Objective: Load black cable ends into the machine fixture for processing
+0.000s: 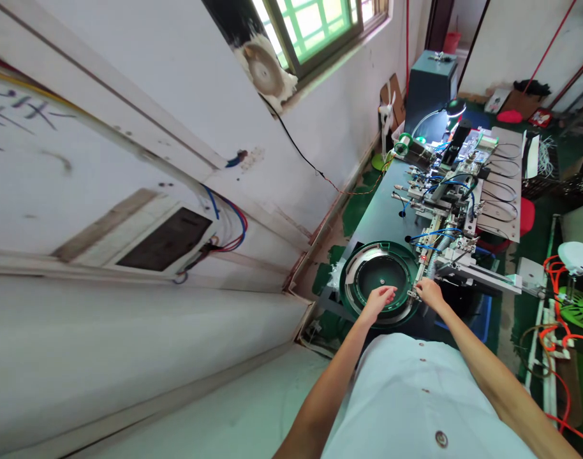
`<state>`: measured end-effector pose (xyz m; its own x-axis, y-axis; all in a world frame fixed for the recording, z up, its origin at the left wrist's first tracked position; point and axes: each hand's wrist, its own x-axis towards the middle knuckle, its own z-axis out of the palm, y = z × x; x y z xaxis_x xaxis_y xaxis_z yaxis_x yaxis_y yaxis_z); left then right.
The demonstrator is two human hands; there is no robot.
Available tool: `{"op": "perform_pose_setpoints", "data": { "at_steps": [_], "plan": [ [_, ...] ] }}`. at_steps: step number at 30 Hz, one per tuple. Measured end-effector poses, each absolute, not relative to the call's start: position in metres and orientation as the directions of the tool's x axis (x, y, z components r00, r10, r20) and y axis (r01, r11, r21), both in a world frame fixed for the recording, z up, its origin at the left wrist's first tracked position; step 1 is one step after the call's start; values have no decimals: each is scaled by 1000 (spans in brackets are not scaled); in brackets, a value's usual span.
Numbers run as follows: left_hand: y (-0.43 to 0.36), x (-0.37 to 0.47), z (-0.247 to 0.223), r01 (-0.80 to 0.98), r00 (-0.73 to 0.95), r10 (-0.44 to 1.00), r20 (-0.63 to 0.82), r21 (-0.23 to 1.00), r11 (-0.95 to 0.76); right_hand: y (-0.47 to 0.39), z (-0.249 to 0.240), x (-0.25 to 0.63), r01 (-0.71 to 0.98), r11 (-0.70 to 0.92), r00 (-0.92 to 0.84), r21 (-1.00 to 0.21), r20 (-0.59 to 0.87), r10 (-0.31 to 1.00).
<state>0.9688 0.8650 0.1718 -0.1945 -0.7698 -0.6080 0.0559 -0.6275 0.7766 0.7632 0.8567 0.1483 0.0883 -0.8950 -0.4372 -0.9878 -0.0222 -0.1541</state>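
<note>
A round vibratory bowl feeder (351,280), dark green inside with a shiny metal track around it, stands at the near end of the machine table. Over its near inner edge is my left hand (380,299), fingers drawn together; anything between them is too small to make out. My right hand (430,293) is closed at the feeder's outlet, its fingertips at a small metal block (413,292) on the feed rail (423,262). Whether they pinch the block or a small part cannot be seen. A coiled metal spring (432,262) lies just beyond that hand.
An assembly machine (451,191) with blue air tubes fills the grey table (384,213). A long metal arm (487,274) juts out to the right. A blue crate (485,319) sits below. Orange hoses (554,271) and a green fan (581,309) stand at right; a wall runs along the left.
</note>
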Motion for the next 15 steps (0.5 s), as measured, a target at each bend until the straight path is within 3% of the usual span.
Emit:
{"op": "perform_pose_setpoints", "data": {
  "at_steps": [6,15],
  "plan": [
    [867,977,171,68,-170,-763,-623,765,-640,850,146,770,-993,-63,104,-97,-508,-855],
    [870,975,168,69,-178,-760,-625,763,-643,846,142,769,-992,-122,122,-34,-494,-861]
  ]
}}
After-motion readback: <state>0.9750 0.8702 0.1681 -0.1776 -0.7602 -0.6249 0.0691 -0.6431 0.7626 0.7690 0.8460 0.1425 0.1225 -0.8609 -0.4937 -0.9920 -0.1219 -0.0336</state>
